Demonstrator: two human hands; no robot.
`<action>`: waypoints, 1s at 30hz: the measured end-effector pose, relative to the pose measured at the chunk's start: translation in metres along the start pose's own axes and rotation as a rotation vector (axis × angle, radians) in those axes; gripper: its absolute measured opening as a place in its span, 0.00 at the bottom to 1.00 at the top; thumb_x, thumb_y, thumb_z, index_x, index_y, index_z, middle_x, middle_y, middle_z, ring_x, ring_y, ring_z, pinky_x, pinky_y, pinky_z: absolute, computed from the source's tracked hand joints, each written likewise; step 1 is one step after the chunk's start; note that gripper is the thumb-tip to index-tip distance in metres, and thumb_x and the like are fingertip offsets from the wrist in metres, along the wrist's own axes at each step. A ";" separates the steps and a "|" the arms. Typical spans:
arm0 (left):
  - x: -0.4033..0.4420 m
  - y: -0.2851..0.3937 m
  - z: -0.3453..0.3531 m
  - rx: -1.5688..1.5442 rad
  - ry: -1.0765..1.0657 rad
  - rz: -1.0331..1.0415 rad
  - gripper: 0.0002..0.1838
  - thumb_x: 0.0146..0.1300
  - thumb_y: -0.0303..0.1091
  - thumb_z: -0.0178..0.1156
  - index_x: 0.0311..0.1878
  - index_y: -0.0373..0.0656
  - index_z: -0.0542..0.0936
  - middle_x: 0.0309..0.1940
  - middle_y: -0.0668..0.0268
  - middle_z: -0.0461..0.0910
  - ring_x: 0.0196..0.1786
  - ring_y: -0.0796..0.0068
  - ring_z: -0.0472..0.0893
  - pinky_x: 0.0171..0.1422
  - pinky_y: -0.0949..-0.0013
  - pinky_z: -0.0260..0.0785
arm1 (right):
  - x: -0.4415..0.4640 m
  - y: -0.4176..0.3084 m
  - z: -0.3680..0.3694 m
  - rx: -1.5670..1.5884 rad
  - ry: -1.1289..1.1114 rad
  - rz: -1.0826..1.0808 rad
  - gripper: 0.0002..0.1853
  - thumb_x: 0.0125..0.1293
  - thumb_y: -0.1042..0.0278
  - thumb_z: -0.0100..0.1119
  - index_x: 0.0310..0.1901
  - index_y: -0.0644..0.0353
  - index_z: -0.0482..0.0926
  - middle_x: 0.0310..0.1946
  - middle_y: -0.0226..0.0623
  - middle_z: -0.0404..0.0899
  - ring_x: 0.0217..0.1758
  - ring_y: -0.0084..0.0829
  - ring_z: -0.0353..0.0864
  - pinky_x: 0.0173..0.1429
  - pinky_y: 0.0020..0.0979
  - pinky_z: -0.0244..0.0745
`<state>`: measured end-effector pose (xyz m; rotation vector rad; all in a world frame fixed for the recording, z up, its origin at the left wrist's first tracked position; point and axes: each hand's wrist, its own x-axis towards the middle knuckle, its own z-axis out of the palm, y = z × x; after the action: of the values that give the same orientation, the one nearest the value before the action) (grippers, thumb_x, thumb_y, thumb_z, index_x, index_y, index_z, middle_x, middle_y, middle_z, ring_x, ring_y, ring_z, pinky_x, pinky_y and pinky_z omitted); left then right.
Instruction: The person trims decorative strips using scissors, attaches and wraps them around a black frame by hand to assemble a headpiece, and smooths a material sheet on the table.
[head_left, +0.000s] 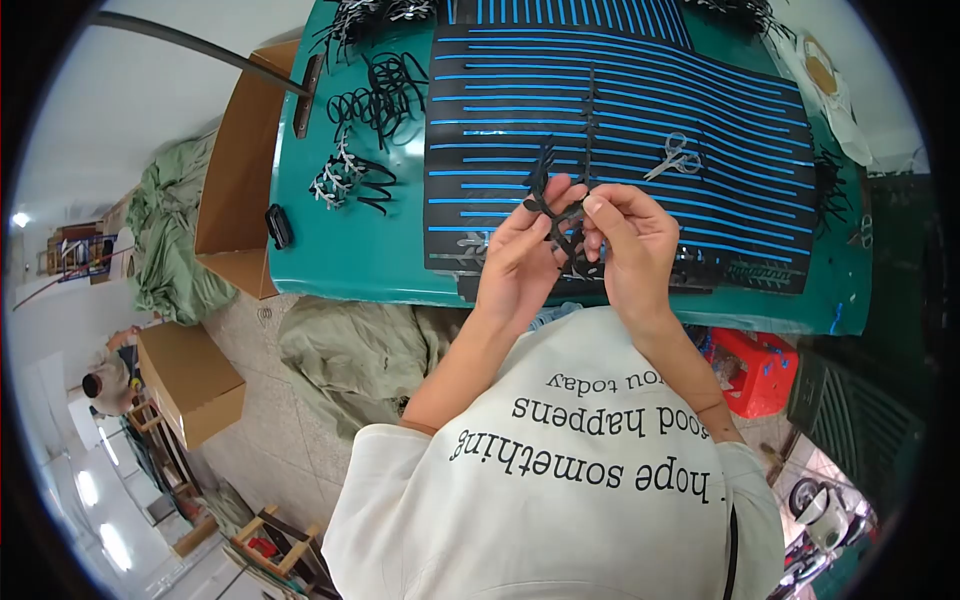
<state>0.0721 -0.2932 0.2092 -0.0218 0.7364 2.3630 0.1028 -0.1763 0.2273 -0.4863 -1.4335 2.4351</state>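
My left hand (524,248) is closed on the left side of a black strip cut into leaf shapes (563,222), with its fingers and thumb pinching it. My right hand (632,236) pinches the same strip from the right side. Both hands are above the near edge of a black sheet with blue stripes (520,183). On the sheet, right of my hands, lie small scissors (677,157) with clear handles. A thin dark leafy strip (590,130) runs up the sheet's middle.
The green table (350,262) carries black looped strips (375,100), silver-and-black leafy pieces (340,180) and a small black object (278,227) on the left. A cardboard box (235,180) stands beside it. A red stool (755,370) is below the right edge.
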 end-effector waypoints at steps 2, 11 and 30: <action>-0.001 -0.002 0.000 -0.039 0.015 -0.011 0.22 0.63 0.33 0.48 0.60 0.39 0.64 0.58 0.59 0.67 0.57 0.66 0.69 0.58 0.63 0.62 | 0.001 0.004 -0.002 0.003 0.026 0.013 0.04 0.57 0.75 0.56 0.34 0.66 0.76 0.22 0.30 0.74 0.19 0.17 0.69 0.21 0.17 0.62; -0.022 0.024 -0.033 0.086 0.196 0.122 0.20 0.62 0.32 0.48 0.58 0.38 0.67 0.55 0.57 0.69 0.56 0.65 0.70 0.58 0.63 0.62 | 0.027 -0.042 -0.041 -0.146 0.113 -0.132 0.08 0.60 0.71 0.55 0.37 0.65 0.75 0.23 0.33 0.73 0.19 0.19 0.70 0.21 0.19 0.64; -0.155 0.200 0.105 1.213 -0.794 2.389 0.04 0.50 0.31 0.51 0.28 0.41 0.73 0.28 0.68 0.72 0.36 0.75 0.73 0.38 0.74 0.68 | -0.002 -0.056 -0.035 -0.251 0.231 -0.292 0.07 0.60 0.71 0.55 0.37 0.65 0.74 0.23 0.35 0.74 0.22 0.23 0.74 0.20 0.21 0.65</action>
<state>0.0926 -0.4552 0.4285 -1.4423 -0.8038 -0.7200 0.1231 -0.1236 0.2614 -0.5478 -1.5902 1.9191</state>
